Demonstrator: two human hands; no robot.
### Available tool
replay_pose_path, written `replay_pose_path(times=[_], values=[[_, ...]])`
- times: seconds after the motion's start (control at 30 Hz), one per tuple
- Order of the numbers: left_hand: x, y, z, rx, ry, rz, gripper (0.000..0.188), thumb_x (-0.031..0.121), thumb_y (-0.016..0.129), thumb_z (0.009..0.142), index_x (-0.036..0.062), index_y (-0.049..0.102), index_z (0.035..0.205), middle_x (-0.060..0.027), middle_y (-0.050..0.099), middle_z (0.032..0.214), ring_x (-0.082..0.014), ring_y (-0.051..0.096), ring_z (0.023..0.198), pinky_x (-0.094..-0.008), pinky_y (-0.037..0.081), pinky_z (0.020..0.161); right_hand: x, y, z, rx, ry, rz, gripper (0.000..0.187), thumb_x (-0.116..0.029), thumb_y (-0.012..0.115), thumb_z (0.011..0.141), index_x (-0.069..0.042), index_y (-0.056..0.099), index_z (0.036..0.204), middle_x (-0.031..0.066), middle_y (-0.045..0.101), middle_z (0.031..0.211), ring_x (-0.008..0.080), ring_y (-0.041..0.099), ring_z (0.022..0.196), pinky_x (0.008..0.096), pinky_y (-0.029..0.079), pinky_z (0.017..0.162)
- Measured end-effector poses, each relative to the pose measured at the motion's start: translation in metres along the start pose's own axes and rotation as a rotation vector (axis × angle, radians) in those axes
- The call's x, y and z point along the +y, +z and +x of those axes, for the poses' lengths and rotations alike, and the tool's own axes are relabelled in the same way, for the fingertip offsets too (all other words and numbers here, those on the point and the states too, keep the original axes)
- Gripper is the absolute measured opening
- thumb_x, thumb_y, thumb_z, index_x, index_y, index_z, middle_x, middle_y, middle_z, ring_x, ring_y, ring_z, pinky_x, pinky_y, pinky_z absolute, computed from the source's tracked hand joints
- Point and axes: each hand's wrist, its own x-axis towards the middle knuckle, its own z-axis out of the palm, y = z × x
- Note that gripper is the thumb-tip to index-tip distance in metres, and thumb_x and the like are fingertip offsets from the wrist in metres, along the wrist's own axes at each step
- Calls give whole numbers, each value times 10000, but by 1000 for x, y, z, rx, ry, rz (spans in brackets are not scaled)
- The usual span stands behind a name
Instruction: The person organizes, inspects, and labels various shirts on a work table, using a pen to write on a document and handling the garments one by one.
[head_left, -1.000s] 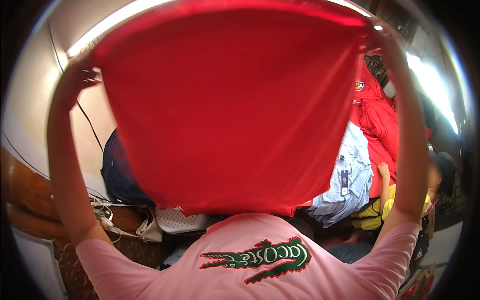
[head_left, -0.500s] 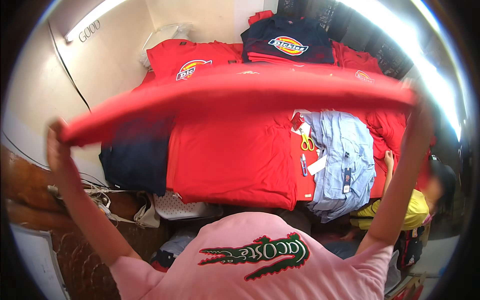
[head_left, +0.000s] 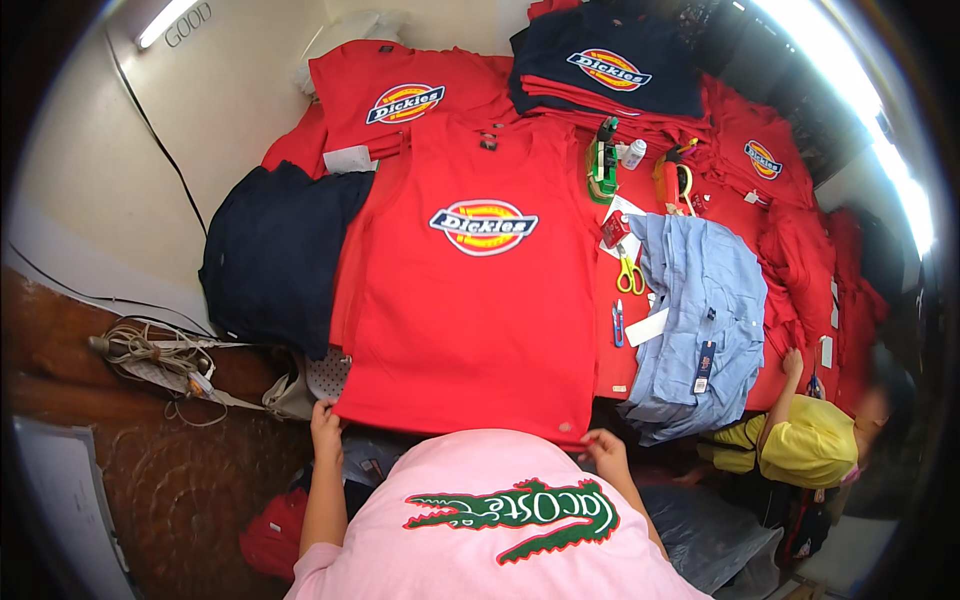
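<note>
A red sleeveless shirt (head_left: 480,320) with a round yellow and blue chest print lies face up and spread flat on a pile of red garments, neckline away from me. My left hand (head_left: 326,430) is closed on its near left hem corner. At the near right corner, my right hand (head_left: 605,452) pinches the hem between thumb and fingers. The hem hangs slightly over the table's near edge, just in front of my body.
Left lies a dark navy garment pile (head_left: 280,260). To the right are yellow-handled scissors (head_left: 630,272), blue thread snips (head_left: 618,324), light blue garments (head_left: 700,320) and a green tape dispenser (head_left: 602,168). Folded navy shirts (head_left: 610,60) stand behind. A person in yellow (head_left: 812,440) sits right.
Both my hands have come down from high and wide apart to the near edge. The red shirt, stretched and blurred in the air before, now lies flat with its print showing.
</note>
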Motion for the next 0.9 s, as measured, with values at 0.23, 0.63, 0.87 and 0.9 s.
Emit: replay_pose_path(times=[0.23, 0.63, 0.87, 0.9], values=[[-30, -78, -29, -39, -332, 252, 226, 82, 720, 968, 111, 634, 1176, -23, 731, 1042, -111, 678, 906, -260, 522, 796, 32, -9, -17, -265, 276, -3, 199, 33, 701, 965, -20, 755, 1149, 10, 754, 1016, 95, 689, 891, 257, 550, 802], [90, 222, 73, -498, 806, 1032, 378, 152, 698, 965, 34, 683, 1324, -189, 653, 1422, -382, 584, 1372, -494, 429, 1200, -201, 97, 163, 327, -819, -742, 287, -39, 650, 977, -6, 677, 1260, 221, 708, 1264, 397, 675, 1208, 461, 522, 1068], [51, 321, 144, -621, 993, 1365, 902, 535, 599, 1039, 15, 266, 1697, -177, 238, 1782, -329, 210, 1655, -553, 157, 1335, -186, 160, 261, 292, -742, -1276, 777, -330, 600, 1068, 58, 280, 1661, 250, 243, 1756, 381, 241, 1635, 516, 213, 1334], [55, 327, 160, -598, 1001, 1357, 902, 534, 600, 1038, 16, 267, 1697, -177, 242, 1781, -332, 212, 1655, -556, 158, 1334, -194, 156, 275, 311, -718, -1283, 806, -357, 590, 1076, 63, 248, 1673, 245, 208, 1770, 372, 209, 1649, 517, 193, 1341]])
